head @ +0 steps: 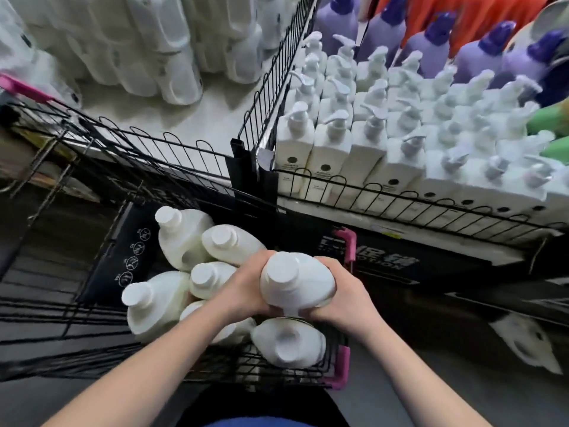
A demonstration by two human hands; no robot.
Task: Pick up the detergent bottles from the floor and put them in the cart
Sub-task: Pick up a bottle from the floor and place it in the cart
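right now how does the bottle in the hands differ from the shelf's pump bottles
The held bottle has a flat cap; the pump bottles have dispenser heads. The held bottle is rounded, the pump bottles square-sided. The left hand and right hand grip the held bottle over the cart; the pump bottles stand in rows. Both are white.

Below the left hand (243,288) and right hand (345,291) the cart (261,369) is packed with bottles (181,238), one lying right under the held bottle (295,278). Just beyond the right hand a dark gap is open inside the cart's pink corner (349,241). Farther ahead, the shelf rail (400,195) and pump bottles (329,149) bar the way
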